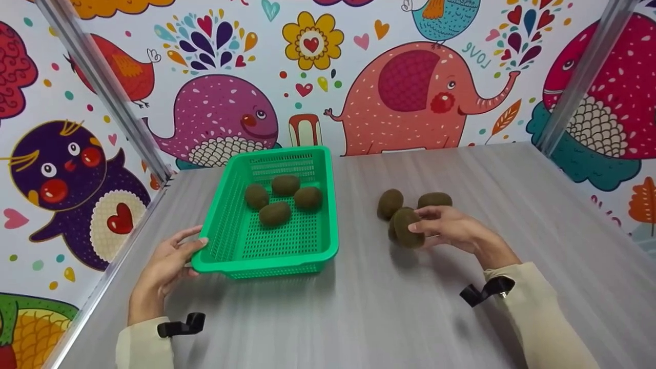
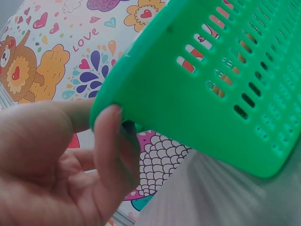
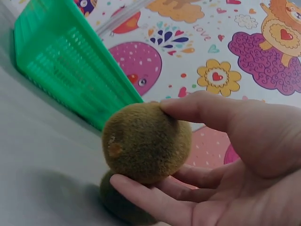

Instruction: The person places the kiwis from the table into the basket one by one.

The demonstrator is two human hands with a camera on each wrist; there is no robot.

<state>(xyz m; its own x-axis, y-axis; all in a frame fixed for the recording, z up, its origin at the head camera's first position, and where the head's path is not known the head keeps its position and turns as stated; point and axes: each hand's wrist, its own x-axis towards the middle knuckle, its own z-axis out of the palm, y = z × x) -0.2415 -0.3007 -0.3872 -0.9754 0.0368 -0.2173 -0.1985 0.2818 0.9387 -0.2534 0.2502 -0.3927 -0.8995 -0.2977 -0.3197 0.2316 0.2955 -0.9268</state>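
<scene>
My right hand pinches a brown fuzzy kiwi between thumb and fingers. In the right wrist view the held kiwi overlaps another kiwi lying below it. Two more kiwis, one to the left and one to the right, lie on the table just beyond. My left hand grips the near left corner of a green plastic basket, thumb over the rim and fingers below. Several kiwis sit in the basket. The left wrist view shows the thumb against the rim.
A grey wood-grain table lies under everything. Behind it stands a wall printed with cartoon animals, with metal posts at the left and right. Black straps with mounts circle both sleeves.
</scene>
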